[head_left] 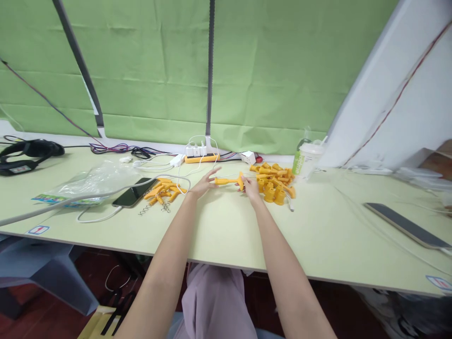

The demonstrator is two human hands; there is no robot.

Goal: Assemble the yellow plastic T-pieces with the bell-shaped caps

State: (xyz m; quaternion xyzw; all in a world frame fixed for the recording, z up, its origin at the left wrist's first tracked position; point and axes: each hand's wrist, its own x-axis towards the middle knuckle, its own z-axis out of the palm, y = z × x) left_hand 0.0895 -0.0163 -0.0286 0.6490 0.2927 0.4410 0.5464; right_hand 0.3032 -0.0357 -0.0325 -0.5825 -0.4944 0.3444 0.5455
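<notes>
My right hand (248, 186) grips the T-shaped end of an orange plastic piece (228, 181), which lies level above the table. At the piece's other end is my left hand (205, 183), its fingers apart and stretched toward the tip. A pile of orange handles (278, 174) and orange cup-shaped parts (269, 193) lies just right of my right hand. To the left of my left hand, several orange handles with metal corkscrew ends (160, 192) are heaped together.
Left on the table (226, 235) are a black phone (134, 194), a clear plastic bag (100, 179), white cables and black headphones (30, 153). Behind stands an orange power strip (202, 158). Right are a lidded cup (309, 160) and another phone (406, 225).
</notes>
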